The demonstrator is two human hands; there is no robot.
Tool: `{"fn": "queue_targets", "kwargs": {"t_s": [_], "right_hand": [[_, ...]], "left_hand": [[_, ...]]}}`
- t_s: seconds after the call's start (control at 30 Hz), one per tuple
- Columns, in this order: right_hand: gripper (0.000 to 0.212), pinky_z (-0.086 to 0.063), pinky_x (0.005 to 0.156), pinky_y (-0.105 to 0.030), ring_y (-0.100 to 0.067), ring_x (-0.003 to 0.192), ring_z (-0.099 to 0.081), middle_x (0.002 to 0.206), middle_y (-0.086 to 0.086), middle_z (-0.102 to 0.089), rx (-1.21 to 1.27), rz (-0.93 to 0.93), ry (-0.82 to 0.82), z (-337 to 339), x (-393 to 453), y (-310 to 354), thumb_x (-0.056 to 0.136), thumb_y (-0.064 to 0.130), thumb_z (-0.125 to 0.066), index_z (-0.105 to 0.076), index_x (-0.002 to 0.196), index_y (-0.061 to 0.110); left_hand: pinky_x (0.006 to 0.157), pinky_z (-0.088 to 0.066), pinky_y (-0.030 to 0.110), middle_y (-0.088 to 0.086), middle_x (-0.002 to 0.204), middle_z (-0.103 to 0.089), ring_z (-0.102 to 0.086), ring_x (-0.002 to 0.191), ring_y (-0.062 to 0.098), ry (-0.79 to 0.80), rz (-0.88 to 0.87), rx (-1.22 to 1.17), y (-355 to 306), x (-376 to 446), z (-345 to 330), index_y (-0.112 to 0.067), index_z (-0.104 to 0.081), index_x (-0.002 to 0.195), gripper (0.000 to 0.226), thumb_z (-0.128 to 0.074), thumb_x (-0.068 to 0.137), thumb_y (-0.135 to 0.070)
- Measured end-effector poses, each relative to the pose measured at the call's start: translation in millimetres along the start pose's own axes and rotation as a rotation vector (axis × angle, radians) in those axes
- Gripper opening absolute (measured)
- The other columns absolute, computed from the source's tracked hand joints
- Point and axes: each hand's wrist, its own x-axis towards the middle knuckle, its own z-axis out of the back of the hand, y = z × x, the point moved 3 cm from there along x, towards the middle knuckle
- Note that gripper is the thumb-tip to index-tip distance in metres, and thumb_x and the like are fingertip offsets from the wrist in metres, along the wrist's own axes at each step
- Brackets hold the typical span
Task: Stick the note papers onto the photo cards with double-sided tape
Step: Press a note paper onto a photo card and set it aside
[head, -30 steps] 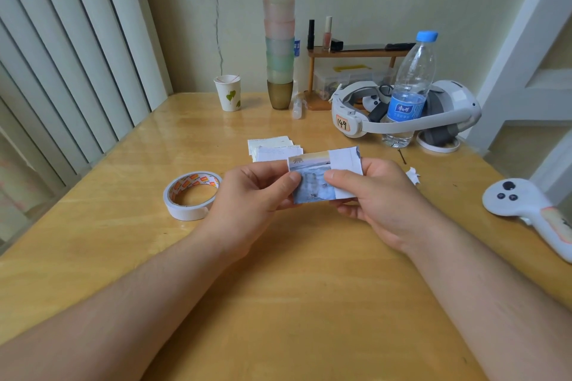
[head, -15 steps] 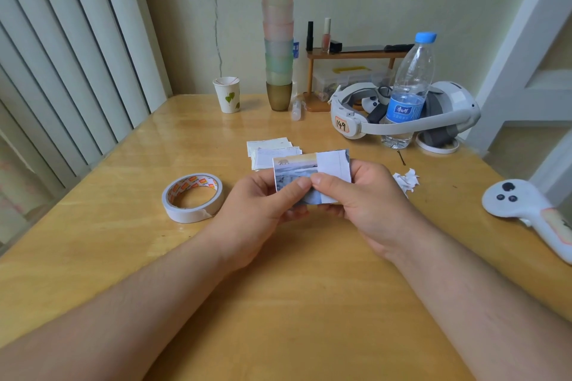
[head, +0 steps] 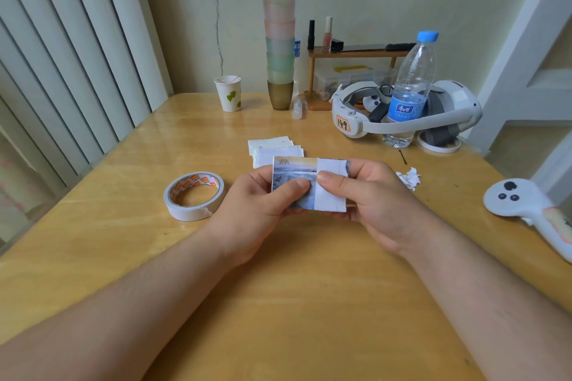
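Both hands now hold the glossy polar-bear photo card (head: 294,173) lower; left hand (head: 263,204) and right hand (head: 371,198) pinch it, white note paper (head: 331,192) apparently attached; paper stack (head: 275,148) remains.

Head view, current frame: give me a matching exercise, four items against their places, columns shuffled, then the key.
Things:
1. tape roll
2. photo card
3. water bottle
4. paper scraps

Places:
A. standing inside the loop of the white headset
B. held between left hand and right hand
C. flat on the table, left of the left hand
D. on the table, just right of the right hand

Pairs: 1-C, 2-B, 3-A, 4-D
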Motion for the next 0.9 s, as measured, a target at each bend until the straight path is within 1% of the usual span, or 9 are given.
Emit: {"fn": "queue_targets", "kwargs": {"t_s": [0.1, 0.2, 0.27, 0.37, 0.47, 0.57, 0.67, 0.8, 0.9], "right_hand": [[0.008, -0.056, 0.069, -0.027, -0.015, 0.081, -0.074, 0.087, -0.002, -0.079, -0.091, 0.067, -0.028, 0.6, -0.1, 1.9, 0.096, 0.013, -0.070, -0.078, 0.095, 0.013], [0.008, -0.061, 0.081, -0.037, -0.020, 0.086, -0.076, 0.091, -0.005, -0.080, -0.178, 0.111, -0.035, 0.8, 0.9, 1.5, 0.097, 0.013, -0.071, -0.079, 0.096, 0.014], [0.010, -0.059, 0.083, -0.041, -0.020, 0.084, -0.075, 0.090, -0.004, -0.080, -0.205, 0.127, -0.035, 0.3, 0.4, 2.0, 0.097, 0.014, -0.072, -0.079, 0.092, 0.018], [0.022, -0.058, 0.080, -0.044, -0.021, 0.080, -0.073, 0.085, -0.005, -0.079, -0.231, 0.140, -0.034, -0.5, 0.2, 2.2, 0.095, 0.013, -0.074, -0.079, 0.078, 0.026], [0.031, -0.053, 0.069, -0.034, -0.014, 0.071, -0.069, 0.075, 0.001, -0.075, -0.243, 0.138, -0.035, -0.2, 0.3, 2.3, 0.094, 0.013, -0.075, -0.077, 0.069, 0.031], [0.031, -0.049, 0.063, -0.028, -0.014, 0.066, -0.065, 0.069, 0.002, -0.071, -0.243, 0.135, -0.036, 1.6, 0.9, 1.8, 0.093, 0.014, -0.076, -0.074, 0.065, 0.028], [0.025, -0.051, 0.062, -0.026, -0.014, 0.068, -0.067, 0.072, 0.000, -0.073, -0.226, 0.147, -0.034, 2.0, 0.1, 1.5, 0.093, 0.014, -0.076, -0.076, 0.070, 0.023], [0.008, -0.054, 0.067, -0.018, -0.008, 0.080, -0.075, 0.085, 0.004, -0.080, -0.147, 0.123, -0.017, -0.6, -0.3, 0.4, 0.095, 0.013, -0.073, -0.079, 0.093, 0.017], [0.008, -0.056, 0.076, -0.023, -0.011, 0.090, -0.077, 0.094, 0.002, -0.081, -0.131, 0.084, -0.015, -1.3, 1.6, -3.5, 0.096, 0.016, -0.072, -0.079, 0.099, 0.017]], "left_hand": [[0.096, -0.060, 0.038, 0.012, 0.114, -0.079, -0.075, 0.106, 0.025, -0.005, -0.011, 0.044, 0.7, -0.6, -1.2, -0.011, -0.077, 0.112, 0.021, -0.063, 0.100, -0.002], [0.089, -0.060, 0.032, 0.010, 0.112, -0.080, -0.076, 0.102, 0.022, -0.009, 0.001, 0.060, 1.2, -1.4, -2.8, -0.011, -0.077, 0.114, 0.021, -0.063, 0.100, -0.001], [0.086, -0.059, 0.031, 0.010, 0.112, -0.080, -0.076, 0.101, 0.022, -0.013, 0.020, 0.064, 2.2, -1.0, -1.7, -0.009, -0.076, 0.115, 0.021, -0.065, 0.100, -0.002], [0.097, -0.058, 0.043, 0.011, 0.116, -0.078, -0.075, 0.108, 0.027, -0.006, 0.040, 0.066, 4.3, 0.1, -1.1, -0.008, -0.074, 0.120, 0.026, -0.071, 0.095, -0.011], [0.109, -0.052, 0.052, 0.012, 0.119, -0.078, -0.072, 0.116, 0.033, -0.006, 0.044, 0.078, 5.9, 0.5, -0.7, -0.009, -0.075, 0.122, 0.030, -0.069, 0.095, -0.021], [0.110, -0.050, 0.055, 0.012, 0.118, -0.078, -0.072, 0.117, 0.034, -0.002, 0.030, 0.118, 6.6, 0.3, 0.0, -0.009, -0.076, 0.122, 0.023, -0.066, 0.103, -0.017], [0.109, -0.053, 0.053, 0.011, 0.115, -0.079, -0.073, 0.113, 0.031, -0.036, 0.005, 0.145, 4.0, 0.5, 1.3, -0.009, -0.076, 0.119, 0.021, -0.064, 0.103, -0.013], [0.106, -0.054, 0.054, 0.011, 0.112, -0.079, -0.073, 0.112, 0.035, -0.072, -0.030, 0.168, 1.6, 0.4, 3.0, -0.011, -0.078, 0.116, 0.019, -0.064, 0.103, -0.011], [0.106, -0.054, 0.055, 0.011, 0.112, -0.080, -0.073, 0.111, 0.035, -0.086, -0.041, 0.175, 1.6, 0.7, 3.6, -0.012, -0.079, 0.114, 0.018, -0.064, 0.103, -0.012]]}}
